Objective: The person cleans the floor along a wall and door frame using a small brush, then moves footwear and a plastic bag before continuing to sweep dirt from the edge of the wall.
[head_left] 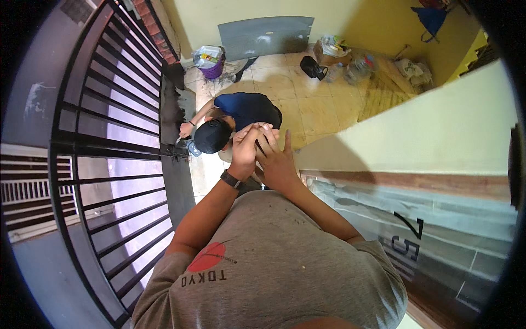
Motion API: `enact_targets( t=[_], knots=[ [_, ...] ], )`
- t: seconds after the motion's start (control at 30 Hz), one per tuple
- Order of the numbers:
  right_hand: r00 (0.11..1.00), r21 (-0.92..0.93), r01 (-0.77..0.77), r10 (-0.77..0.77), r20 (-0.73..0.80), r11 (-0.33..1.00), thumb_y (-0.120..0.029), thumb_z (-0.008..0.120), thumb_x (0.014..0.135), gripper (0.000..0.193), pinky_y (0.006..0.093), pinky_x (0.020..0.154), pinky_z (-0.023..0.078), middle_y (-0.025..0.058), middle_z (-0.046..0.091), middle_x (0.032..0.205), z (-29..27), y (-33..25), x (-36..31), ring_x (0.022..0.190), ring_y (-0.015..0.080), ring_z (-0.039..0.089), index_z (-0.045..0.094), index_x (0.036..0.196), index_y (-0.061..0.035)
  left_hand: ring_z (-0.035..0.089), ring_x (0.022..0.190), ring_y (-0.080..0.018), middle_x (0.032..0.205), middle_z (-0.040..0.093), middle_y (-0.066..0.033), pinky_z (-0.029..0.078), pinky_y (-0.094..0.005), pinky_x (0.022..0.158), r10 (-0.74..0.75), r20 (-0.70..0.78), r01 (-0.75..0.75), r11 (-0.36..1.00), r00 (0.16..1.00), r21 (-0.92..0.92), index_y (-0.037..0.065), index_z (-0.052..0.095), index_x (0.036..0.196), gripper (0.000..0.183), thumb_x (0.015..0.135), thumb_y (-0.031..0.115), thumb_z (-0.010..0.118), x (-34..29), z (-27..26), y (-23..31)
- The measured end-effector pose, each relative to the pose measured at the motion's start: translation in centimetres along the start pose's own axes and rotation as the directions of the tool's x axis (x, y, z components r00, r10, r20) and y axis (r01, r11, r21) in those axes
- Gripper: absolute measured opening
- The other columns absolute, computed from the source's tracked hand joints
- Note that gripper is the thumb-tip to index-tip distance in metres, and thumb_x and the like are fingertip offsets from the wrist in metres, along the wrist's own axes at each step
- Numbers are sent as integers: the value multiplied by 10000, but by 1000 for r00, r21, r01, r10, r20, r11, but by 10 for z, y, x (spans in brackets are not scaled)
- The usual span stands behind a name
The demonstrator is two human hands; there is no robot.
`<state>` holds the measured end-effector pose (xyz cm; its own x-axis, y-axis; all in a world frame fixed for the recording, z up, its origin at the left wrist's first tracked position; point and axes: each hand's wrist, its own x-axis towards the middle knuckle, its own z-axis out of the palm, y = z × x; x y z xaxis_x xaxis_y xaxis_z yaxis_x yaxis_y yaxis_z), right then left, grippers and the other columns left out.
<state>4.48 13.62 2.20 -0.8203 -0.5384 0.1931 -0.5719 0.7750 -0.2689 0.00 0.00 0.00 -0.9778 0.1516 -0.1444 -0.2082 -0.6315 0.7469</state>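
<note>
My left hand, with a dark watch on its wrist, meets my right hand in front of my chest. The left fingers are closed against the right hand's fingers near their tips. On the right hand the outer fingers stretch out and apart, and no object shows in it. Just beyond my hands, a co-worker in a dark blue shirt and black cap bends low beside the gate. That person's hand reaches to the gate's edge with a small tool I cannot make out.
A black barred gate stands on the left. Along the far wall are a purple basket, a grey panel, a black bag, a filled box and clear plastic containers. A low pale wall runs along the right.
</note>
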Motion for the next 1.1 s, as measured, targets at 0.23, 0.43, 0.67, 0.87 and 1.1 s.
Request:
enact_targets(
  t=[0.23,0.43,0.67,0.87,1.1],
  knots=[
    [997,-26,61,-62,-38,998,-291,762,807,663,789,1182,134,168,380,1619,14,-1,100,1598,326,211,591,1401,-52,739,989,-279,1090,754,-198,591,-373,928,44,-57,-46,998,997,-44,-54,683,1143,277,1075,147,504,61,-42,54],
    [995,-15,100,-100,6,995,-246,757,808,642,791,1162,188,171,377,1621,31,-9,153,1589,330,227,596,1394,-40,737,986,-283,1089,753,-201,590,-376,931,92,-86,-94,995,992,-26,-65,682,1154,277,1065,131,507,89,-81,77],
    [950,9,313,-313,-12,950,-249,716,848,549,755,1182,205,154,424,1607,52,12,208,1579,274,273,636,1361,-69,738,974,-270,1093,755,-203,591,-359,912,149,-258,-172,983,955,-69,-74,686,1142,255,1074,121,537,115,-107,98],
    [820,25,552,-537,-199,834,-189,697,864,364,676,1219,277,116,569,1514,72,41,281,1461,230,488,704,1215,-88,710,943,-230,1037,736,-152,593,-349,882,321,-383,-368,928,866,-56,-33,655,1127,324,1134,251,500,142,-132,118],
    [711,228,698,-618,-336,679,-123,707,821,306,692,1223,283,108,715,1194,19,166,335,1228,248,647,717,1121,-61,628,1292,-242,1367,667,-160,535,-354,1014,361,-454,-253,925,814,283,-1,546,1449,408,1062,104,619,222,-61,143]
  ],
)
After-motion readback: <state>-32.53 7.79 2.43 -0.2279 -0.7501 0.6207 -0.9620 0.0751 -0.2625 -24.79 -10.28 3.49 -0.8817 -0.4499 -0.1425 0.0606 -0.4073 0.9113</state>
